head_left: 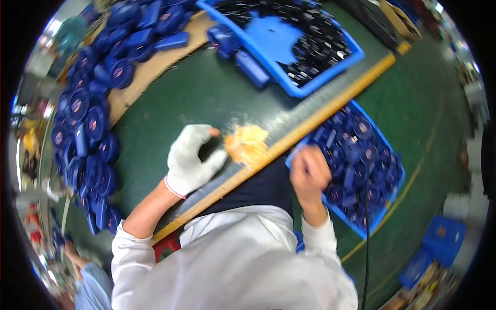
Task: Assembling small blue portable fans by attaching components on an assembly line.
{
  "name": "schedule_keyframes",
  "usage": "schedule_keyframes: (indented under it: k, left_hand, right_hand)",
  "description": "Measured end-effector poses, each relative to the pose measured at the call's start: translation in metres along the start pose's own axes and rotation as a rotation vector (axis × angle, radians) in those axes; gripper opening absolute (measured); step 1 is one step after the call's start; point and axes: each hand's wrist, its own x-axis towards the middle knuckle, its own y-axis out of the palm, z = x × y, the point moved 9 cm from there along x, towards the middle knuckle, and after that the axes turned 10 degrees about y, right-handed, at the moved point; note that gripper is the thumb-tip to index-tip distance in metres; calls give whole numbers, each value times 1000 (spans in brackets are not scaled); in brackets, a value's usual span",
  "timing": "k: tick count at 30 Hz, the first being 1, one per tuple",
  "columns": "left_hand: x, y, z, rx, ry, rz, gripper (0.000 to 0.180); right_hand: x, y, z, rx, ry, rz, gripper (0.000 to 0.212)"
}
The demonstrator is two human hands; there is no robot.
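Observation:
My left hand (pixel 191 160) wears a white glove with one bare fingertip showing. It is open over the green tabletop (pixel 155 119), thumb and fingers apart, with nothing between them. Just right of it lies a crumpled yellowish, partly see-through heap (pixel 248 144), perhaps plastic film, near the table's edge. My bare right hand (pixel 310 170) hovers beyond that edge, beside a blue crate (pixel 382 219) of dark blue round parts (pixel 351 165). Its fingers look curled, but motion blurs them, so I cannot make out whether it holds anything.
Round dark blue plastic parts (pixel 88 129) are heaped along the left, some on cardboard (pixel 150 72). At the far side stands a blue tray (pixel 297 93) of small black pieces, with a few blue parts (pixel 252 68) beside it. A yellow strip (pixel 330 108) borders the table. Another person's leg (pixel 93 287) shows lower left.

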Motion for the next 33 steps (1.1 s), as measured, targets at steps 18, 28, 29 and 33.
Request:
schedule_keyframes:
  k: [18,28,29,33]
  left_hand:
    - [-57,12,62,-387,-453,-167,28]
    - [-43,1,36,-119,-407,-85,23]
    - [-38,2,26,11,-362,-39,22]
    - [-56,-5,26,-36,-439,-44,26]
  right_hand:
    - [1,43,59,-190,-199,-54,41]
    - [-211,-235,-171,-1275,307,36,35]
    - [-189,-258,-160,-1254,349,-86,32]
    - [-181,-361,-243,-1093,522,-232,46]
